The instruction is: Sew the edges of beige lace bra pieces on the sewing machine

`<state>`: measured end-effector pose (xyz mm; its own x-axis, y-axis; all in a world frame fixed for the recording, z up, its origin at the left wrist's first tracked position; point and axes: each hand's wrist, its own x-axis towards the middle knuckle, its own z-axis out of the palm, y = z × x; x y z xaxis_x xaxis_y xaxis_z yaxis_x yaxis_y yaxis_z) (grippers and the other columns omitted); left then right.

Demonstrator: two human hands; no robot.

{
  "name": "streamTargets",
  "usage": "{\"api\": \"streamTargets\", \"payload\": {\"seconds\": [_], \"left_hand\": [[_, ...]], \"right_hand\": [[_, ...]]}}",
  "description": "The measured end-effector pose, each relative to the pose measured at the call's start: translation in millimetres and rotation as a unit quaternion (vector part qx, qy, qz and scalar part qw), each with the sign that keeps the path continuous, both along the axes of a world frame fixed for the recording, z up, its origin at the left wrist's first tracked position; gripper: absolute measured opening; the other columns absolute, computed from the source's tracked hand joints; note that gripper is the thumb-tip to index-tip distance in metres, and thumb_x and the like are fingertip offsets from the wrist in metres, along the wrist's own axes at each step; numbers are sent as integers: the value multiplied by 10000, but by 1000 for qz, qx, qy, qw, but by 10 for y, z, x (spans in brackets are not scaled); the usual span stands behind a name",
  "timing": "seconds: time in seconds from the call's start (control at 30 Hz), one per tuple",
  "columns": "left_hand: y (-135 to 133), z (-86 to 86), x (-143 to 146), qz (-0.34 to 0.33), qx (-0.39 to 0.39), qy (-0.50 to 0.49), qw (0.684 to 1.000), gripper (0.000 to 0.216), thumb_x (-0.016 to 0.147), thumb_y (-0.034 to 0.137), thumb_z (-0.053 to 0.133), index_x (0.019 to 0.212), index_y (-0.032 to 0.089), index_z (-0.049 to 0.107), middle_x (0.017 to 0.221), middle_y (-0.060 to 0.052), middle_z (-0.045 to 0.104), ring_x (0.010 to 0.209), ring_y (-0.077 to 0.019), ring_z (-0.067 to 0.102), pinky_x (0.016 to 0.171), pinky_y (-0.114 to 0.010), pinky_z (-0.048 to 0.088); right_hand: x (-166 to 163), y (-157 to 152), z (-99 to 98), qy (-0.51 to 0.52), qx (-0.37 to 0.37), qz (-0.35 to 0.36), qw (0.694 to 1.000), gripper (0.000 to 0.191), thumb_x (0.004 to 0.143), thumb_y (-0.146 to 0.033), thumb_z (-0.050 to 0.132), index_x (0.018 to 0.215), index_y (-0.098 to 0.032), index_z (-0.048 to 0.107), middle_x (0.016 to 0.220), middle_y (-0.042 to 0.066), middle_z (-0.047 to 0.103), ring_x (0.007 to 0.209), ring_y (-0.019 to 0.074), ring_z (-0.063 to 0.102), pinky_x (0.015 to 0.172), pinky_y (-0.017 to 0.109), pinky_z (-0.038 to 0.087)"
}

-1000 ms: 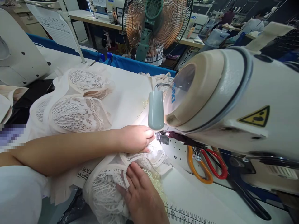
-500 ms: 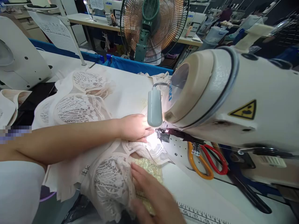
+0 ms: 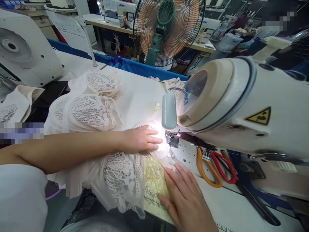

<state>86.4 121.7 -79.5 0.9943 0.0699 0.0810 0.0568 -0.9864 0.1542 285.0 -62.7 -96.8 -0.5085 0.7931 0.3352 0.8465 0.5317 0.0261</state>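
Note:
My left hand (image 3: 142, 139) lies flat on a white lace bra (image 3: 122, 178), its fingers spread beside the sewing machine's presser foot (image 3: 172, 138). A bright lamp washes out the lace under the fingertips. One lace cup hangs over the table's front edge, below my left forearm. My right hand (image 3: 187, 199) rests palm down on the table, fingers apart, to the right of that cup. Its fingertips touch the edge of the cloth and the shiny yellowish tape (image 3: 154, 177) stuck on the table. Neither hand grips anything I can see.
The sewing machine (image 3: 217, 93) fills the right side. Scissors with orange (image 3: 207, 174) and red handles lie under its arm. More lace bras (image 3: 94, 111) are heaped at the left. Behind the table stands a large fan (image 3: 166, 32); a second machine (image 3: 24, 48) is at far left.
My right hand has moved right, off the lace cup and onto the table. My left fingers have spread a little on the lace. The camera view has shifted slightly left.

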Motion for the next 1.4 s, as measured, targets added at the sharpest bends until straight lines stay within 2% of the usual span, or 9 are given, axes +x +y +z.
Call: {"api": "streamTargets", "payload": {"seconds": [0.13, 0.3, 0.47, 0.6, 0.67, 0.8, 0.97, 1.17, 1.4], "left_hand": [[149, 94, 70, -42, -25, -5, 999, 195, 888, 141, 472, 941, 194, 653, 1238, -45, 591, 1264, -239, 416, 1000, -437, 353], [71, 305, 196, -31, -40, 69, 996, 245, 795, 19, 476, 811, 187, 655, 1180, -43, 624, 1223, -217, 454, 923, -350, 432], [-244, 315, 275, 28, -19, 102, 994, 124, 714, 112, 561, 811, 129, 636, 768, -76, 643, 762, -212, 583, 677, -325, 471], [-361, 124, 213, 7, 36, -1, 999, 362, 813, 334, 570, 1088, 99, 590, 864, -100, 598, 795, -215, 536, 763, -372, 435], [-336, 55, 165, -12, 67, -20, 997, 291, 877, 310, 490, 1073, 127, 602, 866, -95, 587, 816, -207, 525, 799, -384, 410], [-214, 30, 118, -52, 102, -38, 993, 354, 959, 196, 281, 974, 174, 634, 1008, -91, 616, 906, -195, 535, 837, -383, 391], [-76, 12, 143, -79, 100, -41, 991, 315, 942, 156, 318, 1052, 150, 613, 1156, -93, 611, 1049, -211, 530, 944, -406, 364], [23, 1, 185, -68, 102, -30, 992, 279, 926, 165, 378, 1087, 155, 606, 1112, -86, 631, 1065, -208, 535, 853, -348, 427], [114, 98, 223, -53, 116, -15, 992, 357, 938, 117, 299, 1072, 161, 627, 1115, -106, 628, 1068, -215, 546, 929, -400, 399]], "right_hand": [[-58, 54, 25, 26, -25, 3, 999, 396, 858, -383, 512, 1136, -104, 554, 1109, 151, 658, 1060, 269, 591, 915, 443, 452], [-75, 100, 66, 47, -44, 3, 998, 377, 843, -365, 525, 1103, -95, 566, 1074, 175, 654, 1005, 285, 611, 883, 470, 489], [19, 138, 122, 58, -29, 3, 998, 263, 867, -257, 485, 1048, -109, 604, 1035, 134, 661, 951, 232, 601, 848, 370, 485], [111, 270, 132, 28, 32, -87, 995, 238, 839, -156, 495, 1019, -160, 652, 1000, 115, 659, 910, 256, 572, 782, 393, 433], [131, 334, 115, -3, 23, -118, 993, 289, 826, -126, 486, 1027, -234, 664, 1064, 87, 654, 998, 276, 552, 813, 412, 391], [129, 375, 55, 2, 2, -92, 996, 293, 828, -111, 469, 989, -248, 672, 1088, 52, 663, 1148, 273, 484, 933, 420, 326], [93, 359, -4, 36, -17, -75, 996, 336, 809, -49, 444, 1021, -196, 659, 1088, 38, 667, 1207, 264, 442, 1074, 442, 214], [33, 429, -1, 9, -26, -132, 991, 364, 792, -36, 460, 1041, -217, 654, 1120, 78, 604, 1227, 274, 416, 1058, 471, 240], [-48, 531, -18, -17, -8, -170, 985, 370, 803, -40, 461, 1086, -189, 647, 1054, 111, 584, 1149, 294, 461, 1023, 511, 312]]}}
